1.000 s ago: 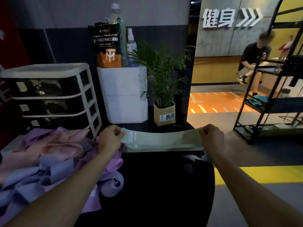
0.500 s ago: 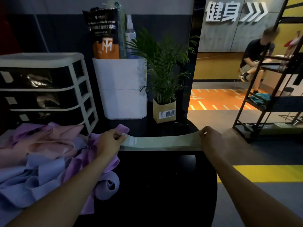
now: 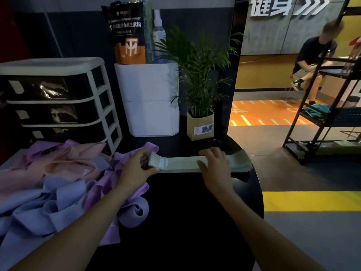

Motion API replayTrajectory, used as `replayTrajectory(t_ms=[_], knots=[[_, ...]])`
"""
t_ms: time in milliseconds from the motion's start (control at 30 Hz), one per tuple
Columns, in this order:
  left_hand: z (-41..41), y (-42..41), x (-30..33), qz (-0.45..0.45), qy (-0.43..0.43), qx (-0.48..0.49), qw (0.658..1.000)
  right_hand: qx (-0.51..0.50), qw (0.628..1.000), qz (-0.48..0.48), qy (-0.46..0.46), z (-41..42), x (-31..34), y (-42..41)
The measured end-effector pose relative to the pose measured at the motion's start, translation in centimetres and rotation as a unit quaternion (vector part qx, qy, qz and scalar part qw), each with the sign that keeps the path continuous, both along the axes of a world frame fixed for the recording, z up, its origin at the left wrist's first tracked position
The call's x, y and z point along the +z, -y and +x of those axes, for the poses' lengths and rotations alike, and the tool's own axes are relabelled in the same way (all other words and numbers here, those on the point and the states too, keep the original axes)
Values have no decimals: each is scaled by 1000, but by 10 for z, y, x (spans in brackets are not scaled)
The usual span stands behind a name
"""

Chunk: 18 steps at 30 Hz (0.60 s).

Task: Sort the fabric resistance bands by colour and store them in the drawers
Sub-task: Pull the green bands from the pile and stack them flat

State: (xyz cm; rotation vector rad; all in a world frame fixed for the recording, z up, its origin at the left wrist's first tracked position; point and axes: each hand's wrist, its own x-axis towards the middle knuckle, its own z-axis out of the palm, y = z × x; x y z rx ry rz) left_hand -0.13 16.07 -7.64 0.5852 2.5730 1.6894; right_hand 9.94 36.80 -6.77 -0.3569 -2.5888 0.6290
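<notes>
A pale green fabric band [image 3: 181, 163] lies flat across the black table [image 3: 191, 222], on a small stack of green bands whose right end [image 3: 241, 163] reaches the table edge. My left hand [image 3: 136, 167] pinches the band's left end. My right hand [image 3: 214, 165] rests palm down on its middle, fingers spread. A heap of pink [image 3: 64, 165], purple [image 3: 127, 184] and blue-lilac [image 3: 48, 210] bands lies at the left. The white drawer unit [image 3: 58, 98] with three dark drawers, all shut, stands behind the heap.
A white bin [image 3: 150, 98] with a black-orange pouch [image 3: 128, 34] and spray bottle [image 3: 158, 30] on top stands at the back. A potted plant [image 3: 199, 114] is just behind the green band. A black rack [image 3: 328, 106] and a seated person [image 3: 312, 59] are off to the right.
The green band, held stretched in the air between both hands, has come down onto the table. My right hand let go of its right end and slid left onto its middle.
</notes>
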Motion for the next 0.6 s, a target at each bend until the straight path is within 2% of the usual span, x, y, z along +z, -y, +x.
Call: replayTrajectory(t_ms=[133,333,600], knots=[[-5,-1,-9,18,11,-15,1000,39,999,-1,5,-1,-18,17],[-15,-1,-19,23,24,-34,999,58,996,62,40,-3,-20,20],[-15,-1,-20,7,20,-52,998,45,996,74,35,-3,-27,19]])
